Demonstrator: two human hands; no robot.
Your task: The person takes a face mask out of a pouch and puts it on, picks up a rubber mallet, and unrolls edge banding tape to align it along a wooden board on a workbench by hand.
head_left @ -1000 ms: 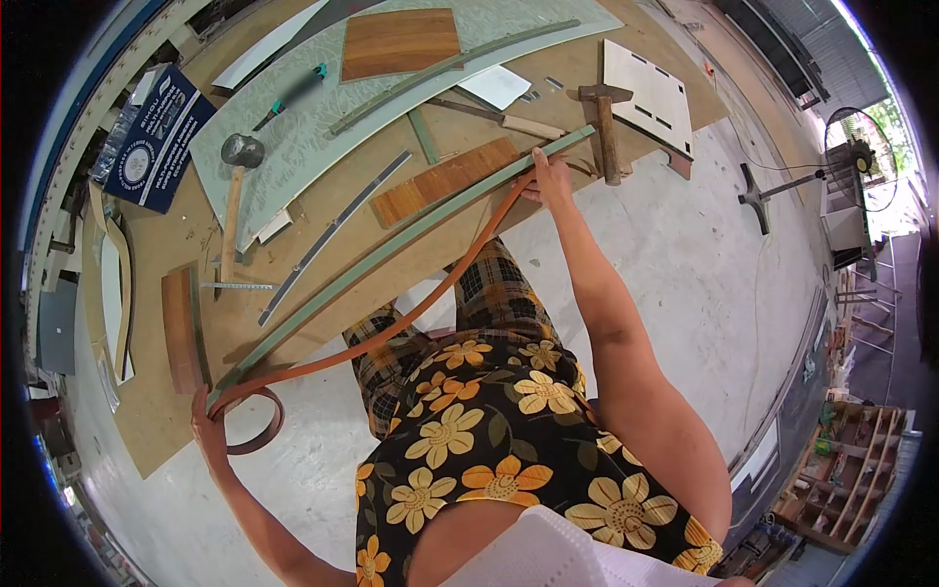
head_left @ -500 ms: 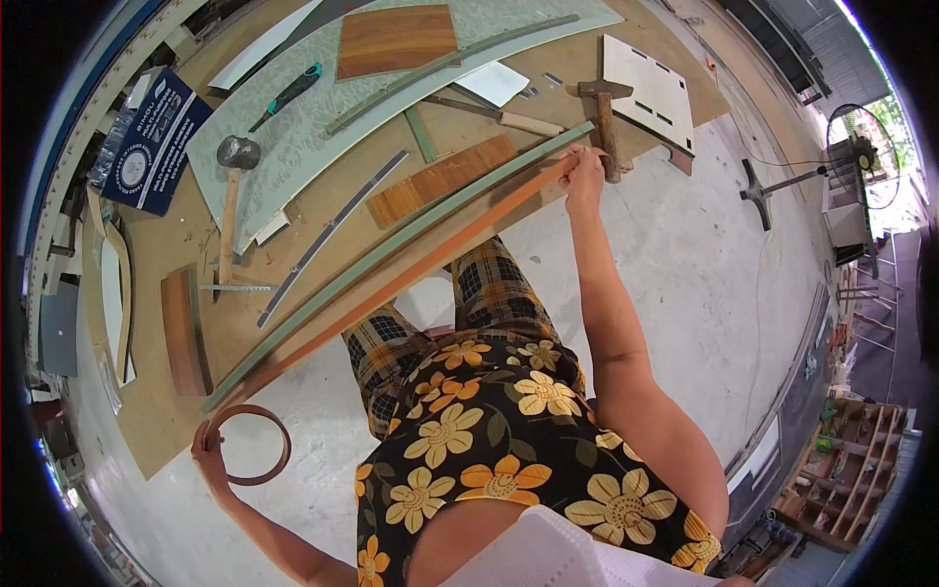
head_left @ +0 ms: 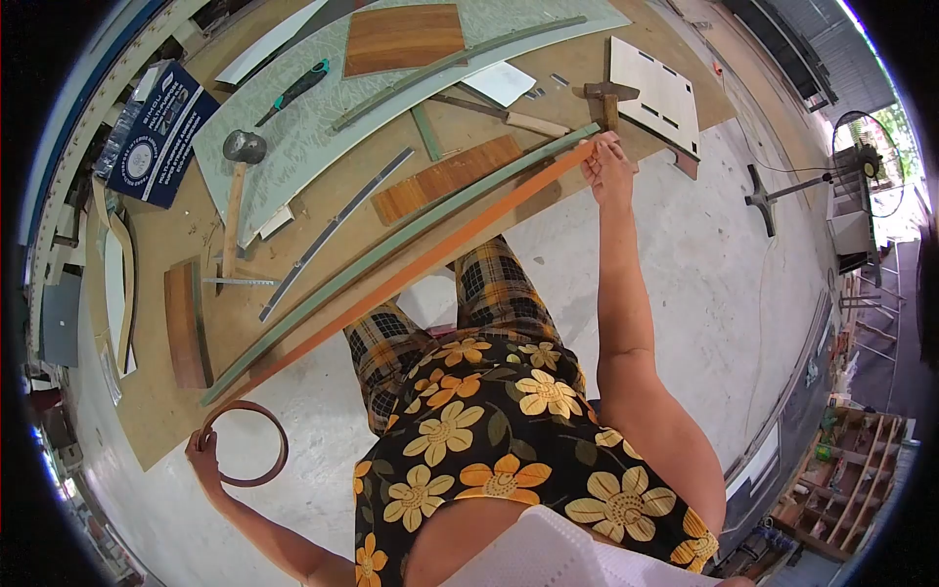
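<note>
My left hand point(head_left: 203, 458), at the lower left beyond the table corner, is closed on the side of a roll of brown edge banding point(head_left: 283, 452). An orange-brown strip of the edge banding point(head_left: 468, 236) runs from the roll up to my right hand point(head_left: 610, 170), whose fingers pinch its end. The strip is stretched taut along the near side of a long narrow board with a green edge point(head_left: 416, 229), which lies across the table. Just behind my right hand lies a hammer point(head_left: 610, 92), its handle partly hidden.
On the work table point(head_left: 156, 421) are a rubber mallet point(head_left: 245, 148), a cutter knife point(head_left: 293, 93), wood-grain panels point(head_left: 404, 41), a metal strip point(head_left: 337, 233) and a slotted white panel point(head_left: 653, 98). A blue box point(head_left: 161, 137) stands at the left. A fan point(head_left: 861, 161) stands at the right.
My right hand has moved slightly right and toward me with the strip end, drawing the strip a little away from the green-edged board. My left hand with the roll is nearly still.
</note>
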